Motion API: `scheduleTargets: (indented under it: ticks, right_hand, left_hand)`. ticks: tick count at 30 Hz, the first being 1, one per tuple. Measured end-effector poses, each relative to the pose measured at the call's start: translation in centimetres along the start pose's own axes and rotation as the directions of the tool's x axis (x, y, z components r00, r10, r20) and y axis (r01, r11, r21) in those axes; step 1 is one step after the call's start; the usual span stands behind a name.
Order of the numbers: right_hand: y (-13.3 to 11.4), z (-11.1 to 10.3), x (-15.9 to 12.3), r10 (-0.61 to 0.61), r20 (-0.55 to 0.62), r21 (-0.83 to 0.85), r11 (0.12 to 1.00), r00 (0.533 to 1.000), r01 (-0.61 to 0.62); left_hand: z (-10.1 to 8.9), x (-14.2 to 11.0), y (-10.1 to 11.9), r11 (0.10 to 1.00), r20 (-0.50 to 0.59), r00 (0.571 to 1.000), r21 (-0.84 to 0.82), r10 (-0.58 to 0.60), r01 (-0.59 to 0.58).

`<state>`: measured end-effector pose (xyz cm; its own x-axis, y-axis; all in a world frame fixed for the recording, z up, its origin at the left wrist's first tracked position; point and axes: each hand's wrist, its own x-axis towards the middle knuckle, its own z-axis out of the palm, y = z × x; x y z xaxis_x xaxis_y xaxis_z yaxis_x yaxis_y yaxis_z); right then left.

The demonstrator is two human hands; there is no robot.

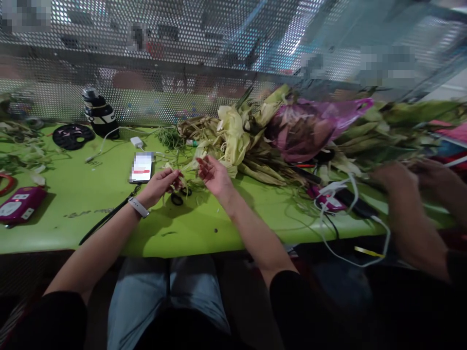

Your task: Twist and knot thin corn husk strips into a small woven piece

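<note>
Left hand (165,184): fingertips pinched on a pale husk strip (185,187) at its 3 o'clock. Right hand (213,176): fingers half-curled; grip cannot be determined. Corn husks (233,138) lie on the table (197,233), at the right hand's 1 o'clock.

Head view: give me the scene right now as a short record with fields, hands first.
Left hand: fingertips drawn together beside pale strips; grip unclear
Right hand: palm turned up, fingers loosely curled; contents unclear
Below hands: dark loops, possibly scissor handles
Surface: green table
Beyond right hand: leafy husks, pink plastic bag
Beyond left hand: lit phone, white adapter, dark bottle
Far right: another person's hand, blurred
</note>
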<state>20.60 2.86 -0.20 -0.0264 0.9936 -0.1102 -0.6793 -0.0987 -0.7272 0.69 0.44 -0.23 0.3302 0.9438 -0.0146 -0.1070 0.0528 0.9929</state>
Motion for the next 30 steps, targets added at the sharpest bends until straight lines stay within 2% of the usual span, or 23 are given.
scheduleTargets:
  ticks: [3, 5, 8, 10, 12, 14, 18, 20, 27, 29, 30]
  right_hand:
    - [-0.7, -0.1, 0.0, -0.03, -0.09, 0.012, 0.999, 0.995, 0.031]
    - [-0.7, 0.0, -0.2, -0.05, -0.088, -0.059, 0.997, 0.995, 0.045]
    - [0.3, 0.5, -1.2, -0.039, 0.076, -0.323, 0.944, 0.996, 0.061]
    - [1.5, 0.9, -1.9, 0.03, 0.211, -0.522, 0.849, 0.977, 0.086]
    - [2.8, 1.4, -2.5, 0.038, 0.259, -0.615, 0.777, 0.965, 0.135]
    - [3.9, 1.8, -2.8, 0.02, 0.301, -0.61, 0.773, 0.954, 0.176]
    - [5.0, 1.7, -2.7, 0.151, 0.377, -0.578, 0.809, 0.914, 0.105]
    - [5.2, 1.4, -2.4, 0.176, 0.385, -0.586, 0.805, 0.906, 0.093]
    - [4.4, 1.2, -2.9, 0.139, 0.438, -0.662, 0.718, 0.888, 0.214]
    - [3.6, 1.4, -3.5, 0.073, 0.473, -0.66, 0.69, 0.878, 0.298]
    - [3.1, 1.4, -3.7, -0.016, 0.479, -0.648, 0.668, 0.878, 0.365]
  left_hand:
    - [-0.4, 0.3, 0.0, 0.985, 0.024, 1.0, -0.174, -0.012, 0.016]
    - [-0.6, 0.5, -0.3, 0.966, 0.017, 1.0, -0.256, -0.008, 0.012]
    - [-0.6, 0.8, -0.8, 0.961, -0.014, 0.999, -0.273, 0.041, -0.044]
    - [-0.5, 0.9, -1.0, 0.964, -0.037, 0.995, -0.247, 0.091, -0.097]
    - [-0.3, 0.9, -1.2, 0.962, -0.073, 0.987, -0.223, 0.144, -0.157]
    - [-0.1, 0.8, -1.3, 0.959, -0.108, 0.976, -0.195, 0.188, -0.206]
    - [0.1, 0.7, -1.2, 0.965, -0.122, 0.969, -0.122, 0.216, -0.231]
    - [0.0, 0.7, -1.1, 0.968, -0.129, 0.966, -0.079, 0.226, -0.237]
    - [-0.6, 0.8, -0.7, 0.949, -0.106, 0.947, 0.127, 0.303, -0.289]
    - [-0.7, 0.7, -0.4, 0.945, -0.086, 0.955, 0.196, 0.283, -0.262]
    - [-0.7, 0.6, -0.2, 0.948, -0.061, 0.969, 0.229, 0.241, -0.222]
